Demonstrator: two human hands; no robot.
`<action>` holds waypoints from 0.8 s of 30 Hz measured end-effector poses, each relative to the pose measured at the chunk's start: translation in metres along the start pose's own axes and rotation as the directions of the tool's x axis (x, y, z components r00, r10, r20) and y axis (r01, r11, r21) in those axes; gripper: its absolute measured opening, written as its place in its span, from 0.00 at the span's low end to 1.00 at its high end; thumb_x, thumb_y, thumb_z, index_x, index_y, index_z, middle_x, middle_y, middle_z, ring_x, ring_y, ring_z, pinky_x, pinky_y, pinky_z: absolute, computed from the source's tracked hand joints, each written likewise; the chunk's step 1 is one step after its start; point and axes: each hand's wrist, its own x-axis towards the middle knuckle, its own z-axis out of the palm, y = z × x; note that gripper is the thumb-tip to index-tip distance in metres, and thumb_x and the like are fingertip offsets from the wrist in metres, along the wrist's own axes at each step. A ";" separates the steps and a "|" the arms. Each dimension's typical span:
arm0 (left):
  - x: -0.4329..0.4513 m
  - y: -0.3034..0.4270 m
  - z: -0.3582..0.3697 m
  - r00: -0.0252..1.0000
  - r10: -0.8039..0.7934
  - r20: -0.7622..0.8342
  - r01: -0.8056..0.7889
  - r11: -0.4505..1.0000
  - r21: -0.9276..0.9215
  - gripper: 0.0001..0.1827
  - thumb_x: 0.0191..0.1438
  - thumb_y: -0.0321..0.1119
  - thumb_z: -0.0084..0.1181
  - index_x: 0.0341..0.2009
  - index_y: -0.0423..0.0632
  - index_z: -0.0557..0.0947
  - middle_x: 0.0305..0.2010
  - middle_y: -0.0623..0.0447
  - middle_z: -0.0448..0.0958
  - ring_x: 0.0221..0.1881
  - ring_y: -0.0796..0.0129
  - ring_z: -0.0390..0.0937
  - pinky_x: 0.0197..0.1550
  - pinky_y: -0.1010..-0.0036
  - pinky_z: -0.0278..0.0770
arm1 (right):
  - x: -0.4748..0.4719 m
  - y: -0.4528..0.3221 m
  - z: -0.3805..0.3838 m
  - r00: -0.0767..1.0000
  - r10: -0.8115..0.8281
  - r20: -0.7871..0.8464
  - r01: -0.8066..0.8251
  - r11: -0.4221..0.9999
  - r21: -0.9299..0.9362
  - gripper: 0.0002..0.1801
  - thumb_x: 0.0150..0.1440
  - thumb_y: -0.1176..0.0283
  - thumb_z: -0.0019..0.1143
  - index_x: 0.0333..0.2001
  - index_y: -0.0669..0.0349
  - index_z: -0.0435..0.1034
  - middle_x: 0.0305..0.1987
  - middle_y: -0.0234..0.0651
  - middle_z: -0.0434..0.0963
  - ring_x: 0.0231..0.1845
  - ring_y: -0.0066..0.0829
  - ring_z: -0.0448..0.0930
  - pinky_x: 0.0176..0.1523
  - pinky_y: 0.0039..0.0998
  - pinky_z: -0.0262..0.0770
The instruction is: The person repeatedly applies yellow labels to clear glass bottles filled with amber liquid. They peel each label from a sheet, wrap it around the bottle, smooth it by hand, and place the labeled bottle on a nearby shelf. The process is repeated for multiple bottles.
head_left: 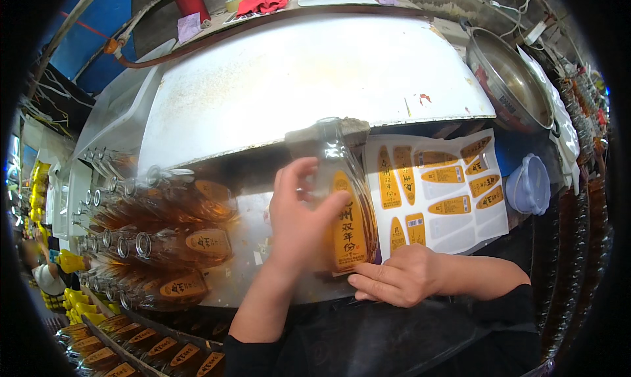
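Observation:
A clear glass bottle of amber liquid lies tilted before me, its neck on a brown block. It bears an orange label with dark writing. Over its left side is my left hand, blurred, thumb and fingers spread; the thumb overlaps the label, and contact is unclear. My right hand has its fingers at the lower end of the bottle, close to the label's bottom edge; whether they grip it is unclear. To the right, a white sheet of orange stickers has several blank spots.
Several labelled bottles lie stacked at left on the metal table. More bottles fill a crate at lower left. A white board spans the back. At right are a metal basin and a lavender bucket. Another person is far left.

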 end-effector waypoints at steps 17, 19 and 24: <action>-0.020 -0.016 -0.003 0.984 0.021 0.178 0.006 0.989 -0.151 0.54 0.49 0.33 0.76 0.78 0.46 0.61 0.66 0.49 0.63 0.61 0.64 0.69 0.63 0.65 0.78 | 0.049 0.080 0.014 0.262 0.913 0.314 -0.845 0.060 0.531 0.21 0.63 0.68 0.67 0.54 0.64 0.67 0.27 0.21 0.71 0.27 0.10 0.68 0.31 0.18 0.64; -0.020 -0.017 -0.004 0.983 0.028 0.182 -0.003 0.990 -0.138 0.54 0.49 0.32 0.76 0.78 0.46 0.60 0.66 0.49 0.63 0.62 0.63 0.69 0.63 0.65 0.78 | 0.048 0.078 0.013 0.276 0.905 0.323 -0.841 0.065 0.537 0.22 0.62 0.69 0.68 0.55 0.64 0.67 0.27 0.20 0.69 0.28 0.10 0.67 0.31 0.17 0.64; -0.020 -0.020 -0.003 0.984 0.018 0.180 0.004 0.992 -0.126 0.54 0.48 0.30 0.76 0.78 0.47 0.60 0.66 0.49 0.63 0.64 0.62 0.69 0.64 0.65 0.78 | 0.048 0.075 0.015 0.290 0.915 0.281 -0.871 0.131 0.473 0.24 0.60 0.71 0.69 0.56 0.63 0.66 0.26 0.19 0.66 0.27 0.09 0.65 0.31 0.17 0.61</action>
